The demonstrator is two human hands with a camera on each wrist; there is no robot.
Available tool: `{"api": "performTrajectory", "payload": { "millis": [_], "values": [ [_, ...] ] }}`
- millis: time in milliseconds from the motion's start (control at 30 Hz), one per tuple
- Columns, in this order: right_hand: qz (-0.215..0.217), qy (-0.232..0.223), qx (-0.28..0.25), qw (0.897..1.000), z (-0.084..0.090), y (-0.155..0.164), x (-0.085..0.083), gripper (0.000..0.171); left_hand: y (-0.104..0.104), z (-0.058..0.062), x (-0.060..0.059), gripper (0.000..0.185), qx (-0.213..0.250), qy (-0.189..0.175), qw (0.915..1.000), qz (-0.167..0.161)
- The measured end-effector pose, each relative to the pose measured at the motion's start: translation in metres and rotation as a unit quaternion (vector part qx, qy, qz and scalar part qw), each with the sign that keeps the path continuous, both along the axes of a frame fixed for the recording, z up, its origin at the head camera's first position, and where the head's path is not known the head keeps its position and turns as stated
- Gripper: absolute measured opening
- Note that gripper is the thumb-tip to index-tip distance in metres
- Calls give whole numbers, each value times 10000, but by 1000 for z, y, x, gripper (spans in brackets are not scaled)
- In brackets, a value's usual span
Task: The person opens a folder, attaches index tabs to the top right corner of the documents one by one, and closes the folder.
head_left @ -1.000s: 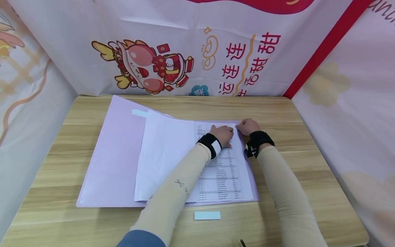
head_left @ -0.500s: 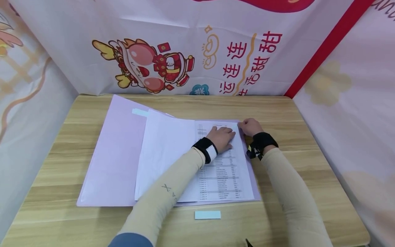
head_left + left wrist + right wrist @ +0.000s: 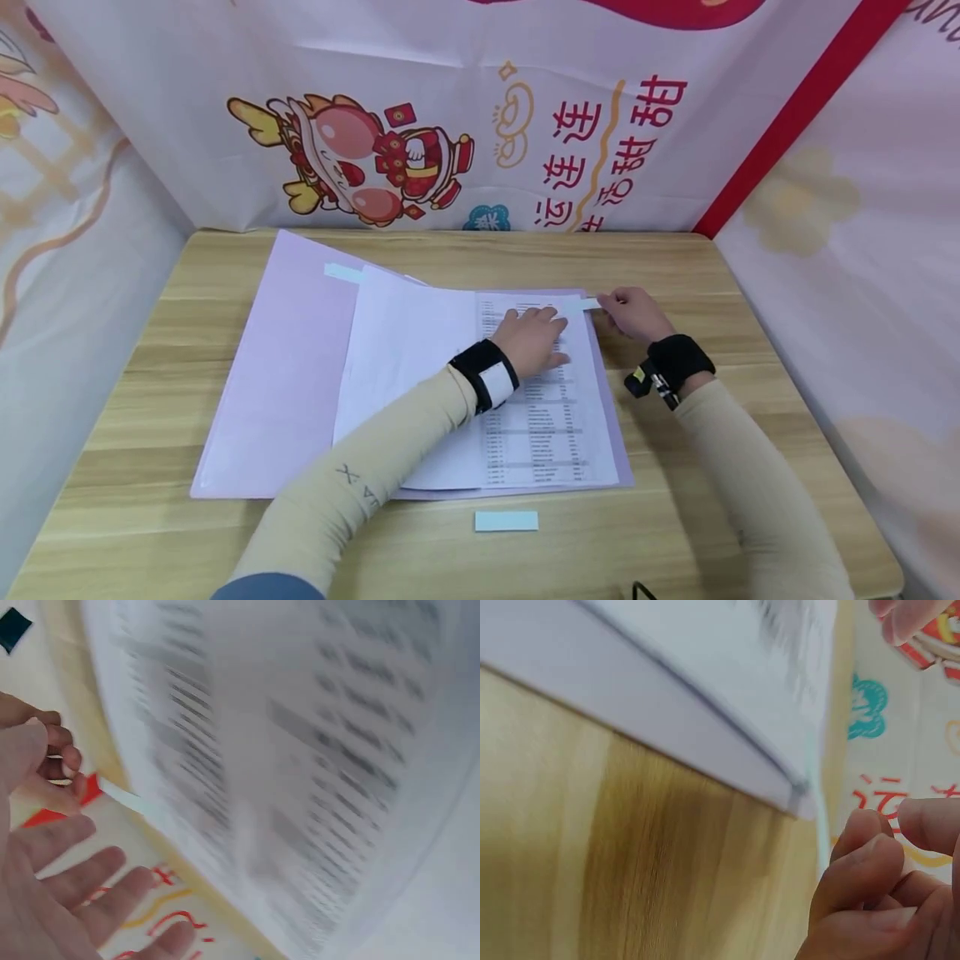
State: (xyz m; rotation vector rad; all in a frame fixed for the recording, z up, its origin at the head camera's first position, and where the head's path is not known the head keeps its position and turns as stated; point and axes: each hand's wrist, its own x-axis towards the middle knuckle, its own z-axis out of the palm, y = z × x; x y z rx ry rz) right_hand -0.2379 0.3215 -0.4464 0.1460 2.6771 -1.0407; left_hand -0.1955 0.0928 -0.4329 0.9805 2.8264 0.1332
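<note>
An open lilac folder [image 3: 262, 400] holds white pages, the right-hand one a printed list page [image 3: 551, 450]. Over the upper part of that list lies my left hand [image 3: 531, 340], its fingers extended and slightly spread, as the left wrist view also shows. At the folder's top right corner a pale blue strip [image 3: 590, 304] sticks out past the page edge. My right hand [image 3: 636, 314] pinches the strip's outer end beyond the folder. In the right wrist view the strip [image 3: 823, 825] runs edge-on from the page corner to the curled fingertips.
Another pale blue strip [image 3: 506, 521] lies on the wooden table [image 3: 750, 467] in front of the folder. A further light blue strip [image 3: 343, 272] shows at the top of the left cover. A printed cloth [image 3: 450, 50] hangs behind the table.
My right hand has moved right, off the page corner, and the pale blue strip now shows between it and the page. My left hand has slid slightly left and down on the list.
</note>
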Motion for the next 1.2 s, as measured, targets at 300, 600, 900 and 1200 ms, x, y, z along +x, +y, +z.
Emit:
{"api": "performTrajectory", "payload": {
  "millis": [300, 600, 900, 1200],
  "values": [
    [352, -148, -994, 9943, 13, -1, 46, 51, 2, -11, 35, 74, -89, -199, 9997, -74],
    [498, -1060, -1928, 9742, 10, 0, 101, 58, -19, -5, 76, 82, -201, -557, 9982, -28],
    [760, -1441, -2359, 9580, 0, 0, 131, 60, -28, -18, 98, 97, -185, -563, 9980, 203],
    [675, -1566, -2434, 9548, -22, 4, 142, 62, -34, -25, 107, 121, -575, -346, 9974, 271]
  ]
}}
